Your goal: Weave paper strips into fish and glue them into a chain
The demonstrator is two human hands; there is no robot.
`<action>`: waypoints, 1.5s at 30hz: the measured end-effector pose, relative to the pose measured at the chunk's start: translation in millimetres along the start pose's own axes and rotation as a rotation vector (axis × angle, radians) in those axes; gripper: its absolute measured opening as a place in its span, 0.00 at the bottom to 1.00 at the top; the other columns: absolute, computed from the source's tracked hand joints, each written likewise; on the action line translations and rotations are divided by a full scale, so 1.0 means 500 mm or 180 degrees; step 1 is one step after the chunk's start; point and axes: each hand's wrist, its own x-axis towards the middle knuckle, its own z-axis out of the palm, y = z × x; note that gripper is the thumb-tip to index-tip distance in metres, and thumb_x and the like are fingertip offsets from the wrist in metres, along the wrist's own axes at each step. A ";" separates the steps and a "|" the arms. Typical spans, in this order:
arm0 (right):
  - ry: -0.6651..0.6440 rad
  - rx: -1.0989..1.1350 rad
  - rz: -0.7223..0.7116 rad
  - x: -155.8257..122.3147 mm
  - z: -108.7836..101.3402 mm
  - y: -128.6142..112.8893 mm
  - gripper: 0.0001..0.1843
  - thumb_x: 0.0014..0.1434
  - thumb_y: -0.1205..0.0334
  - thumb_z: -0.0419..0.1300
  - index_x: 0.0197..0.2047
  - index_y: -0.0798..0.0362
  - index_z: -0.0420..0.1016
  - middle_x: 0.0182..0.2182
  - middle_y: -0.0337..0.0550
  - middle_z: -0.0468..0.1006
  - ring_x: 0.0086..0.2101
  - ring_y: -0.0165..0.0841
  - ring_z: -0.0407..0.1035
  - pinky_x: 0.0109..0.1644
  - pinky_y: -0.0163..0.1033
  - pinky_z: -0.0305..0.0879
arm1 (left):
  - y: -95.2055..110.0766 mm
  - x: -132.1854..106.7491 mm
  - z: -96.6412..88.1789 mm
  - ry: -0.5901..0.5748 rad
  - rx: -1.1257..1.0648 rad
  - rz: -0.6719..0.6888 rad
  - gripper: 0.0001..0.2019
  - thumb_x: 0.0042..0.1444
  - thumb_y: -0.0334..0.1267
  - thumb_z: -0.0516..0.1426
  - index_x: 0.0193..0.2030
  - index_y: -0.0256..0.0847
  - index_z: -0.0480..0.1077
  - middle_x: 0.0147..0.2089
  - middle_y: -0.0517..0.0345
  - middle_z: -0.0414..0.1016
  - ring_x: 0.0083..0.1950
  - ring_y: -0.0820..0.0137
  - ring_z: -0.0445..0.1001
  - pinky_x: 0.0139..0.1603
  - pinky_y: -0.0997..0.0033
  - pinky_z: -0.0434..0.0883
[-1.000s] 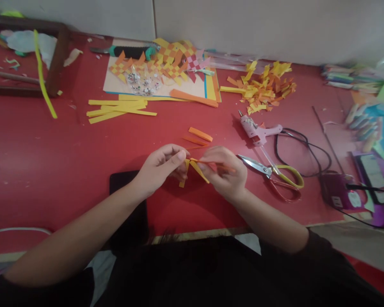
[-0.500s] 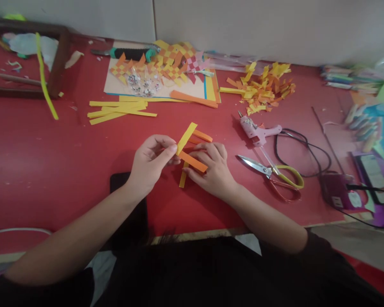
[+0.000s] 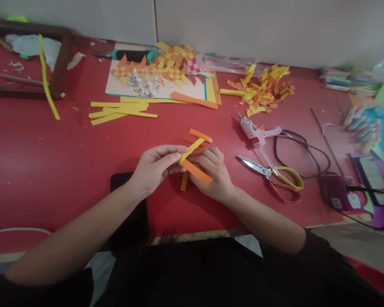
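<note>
My left hand [image 3: 158,168] pinches the crossing of a yellow paper strip [image 3: 196,146] and an orange paper strip [image 3: 197,172] between thumb and fingers. The yellow strip slants up to the right; the orange one slants down to the right, in front of my right hand [image 3: 213,172]. That right hand is closed, its curled fingers gripping the same paper strips from the other side. Another orange strip end [image 3: 201,135] sticks out above its knuckles, and a yellow end [image 3: 184,181] points down below. Where the strips meet is partly hidden by my fingers.
Yellow strips [image 3: 121,112] lie ahead to the left, beside woven paper fish [image 3: 176,59] on a sheet. Behind the glue gun [image 3: 254,132] is a scrap pile [image 3: 265,89]. Scissors [image 3: 259,166] lie to the right. A black phone-like object [image 3: 129,226] is under my left forearm.
The yellow strip has tilted lower and to the right, and my left fingers have shifted slightly right. My right fingers have curled in closer around the strips.
</note>
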 end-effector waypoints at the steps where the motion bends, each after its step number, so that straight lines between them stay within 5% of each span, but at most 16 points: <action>1: 0.0132 0.0027 -0.0040 0.002 -0.002 0.000 0.07 0.60 0.65 0.61 0.43 0.49 0.71 0.39 0.44 0.80 0.42 0.39 0.71 0.48 0.48 0.64 | 0.000 0.001 0.000 0.0037 0.0047 -0.0015 0.06 0.50 0.37 0.68 0.36 0.42 0.82 0.36 0.59 0.81 0.35 0.73 0.79 0.39 0.72 0.81; 5: 0.0569 0.0053 -0.0448 0.010 -0.010 0.000 0.15 0.57 0.66 0.65 0.48 0.48 0.72 0.38 0.43 0.80 0.39 0.38 0.73 0.46 0.47 0.68 | -0.005 0.002 -0.001 0.0120 0.0262 -0.0188 0.08 0.50 0.39 0.67 0.38 0.42 0.82 0.35 0.58 0.81 0.35 0.71 0.79 0.39 0.70 0.81; 9: 0.0583 0.0388 -0.0470 0.009 -0.015 -0.004 0.09 0.59 0.68 0.66 0.41 0.47 0.77 0.34 0.40 0.80 0.35 0.33 0.74 0.43 0.44 0.69 | -0.003 0.000 -0.005 -0.0092 0.0339 -0.0170 0.10 0.53 0.42 0.64 0.38 0.40 0.82 0.32 0.56 0.78 0.32 0.71 0.75 0.33 0.71 0.78; 15: 0.0625 0.2003 0.1336 0.000 -0.015 -0.006 0.03 0.60 0.60 0.66 0.37 0.49 0.79 0.32 0.39 0.81 0.31 0.30 0.74 0.36 0.39 0.72 | 0.001 -0.009 -0.010 -0.0512 0.1565 0.1056 0.06 0.57 0.39 0.64 0.41 0.45 0.81 0.36 0.57 0.71 0.32 0.72 0.68 0.34 0.72 0.70; 19: 0.0392 0.2663 0.1756 -0.003 -0.014 -0.007 0.09 0.57 0.55 0.69 0.35 0.51 0.78 0.29 0.38 0.79 0.26 0.28 0.71 0.30 0.36 0.69 | 0.000 -0.012 -0.004 -0.0582 0.1751 0.1320 0.05 0.55 0.39 0.66 0.38 0.45 0.79 0.37 0.56 0.71 0.32 0.73 0.67 0.32 0.72 0.67; 24: 0.0196 0.2253 0.1381 -0.004 -0.015 -0.010 0.09 0.59 0.56 0.66 0.39 0.50 0.75 0.31 0.39 0.78 0.29 0.29 0.71 0.33 0.38 0.70 | -0.003 -0.006 -0.003 -0.0300 0.1199 0.0953 0.08 0.53 0.43 0.68 0.32 0.42 0.78 0.35 0.56 0.78 0.36 0.70 0.74 0.39 0.70 0.73; 29: -0.0061 0.0118 0.0435 -0.002 -0.008 0.006 0.05 0.61 0.60 0.61 0.40 0.50 0.75 0.39 0.46 0.78 0.43 0.40 0.70 0.49 0.50 0.65 | -0.011 0.008 -0.015 0.0134 0.0305 0.0495 0.11 0.48 0.43 0.71 0.36 0.45 0.79 0.34 0.62 0.78 0.36 0.75 0.75 0.43 0.75 0.74; 33: -0.0640 -0.0835 0.0344 -0.007 0.005 0.008 0.15 0.57 0.51 0.65 0.44 0.51 0.78 0.44 0.52 0.75 0.49 0.49 0.62 0.49 0.52 0.60 | -0.010 0.011 -0.016 0.0089 0.0214 0.0451 0.13 0.48 0.41 0.72 0.41 0.48 0.80 0.31 0.65 0.74 0.32 0.78 0.72 0.38 0.78 0.73; 39: -0.0893 -0.0611 0.0160 -0.011 0.007 0.000 0.07 0.61 0.58 0.61 0.39 0.51 0.78 0.43 0.50 0.76 0.45 0.44 0.62 0.47 0.50 0.59 | -0.012 0.008 -0.014 0.0045 0.0379 0.0461 0.10 0.51 0.41 0.70 0.40 0.47 0.80 0.32 0.64 0.75 0.33 0.77 0.72 0.38 0.76 0.74; 45: -0.0049 0.0505 0.0219 -0.002 -0.006 0.001 0.03 0.62 0.60 0.63 0.39 0.47 0.79 0.37 0.42 0.82 0.37 0.35 0.74 0.44 0.45 0.69 | -0.015 0.008 -0.017 0.0060 0.0349 0.0403 0.11 0.50 0.42 0.70 0.40 0.46 0.80 0.34 0.62 0.77 0.35 0.75 0.75 0.39 0.75 0.74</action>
